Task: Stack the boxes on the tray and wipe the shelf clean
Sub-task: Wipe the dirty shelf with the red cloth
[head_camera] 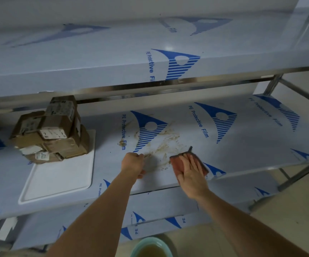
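- The shelf (233,145) carries a brown smear (161,143) at its middle, spreading toward its front edge; the wiping looks only begun, since streaks show across most of that patch.
- The right hand (190,173) presses a reddish cloth (177,162) flat on the shelf at the smear's 4 o'clock edge. Its fingers (194,160) lie straight and spread over the cloth, likely so the whole pad bears down and rubs rather than bunching.
- The left hand (133,164) sits at the smear's 8 o'clock, fingers curled into a loose fist. I cannot tell whether it holds anything; it seems to brace on the shelf.
- The boxes (53,130) stand in a rough pile on the far end of the white tray (57,182), at 9 o'clock from the smear and well apart from it, so that part appears done and the dirty patch is free to wipe.
- A bowl (150,247) of yellowish liquid sits below at 6 o'clock, probably for rinsing the cloth.
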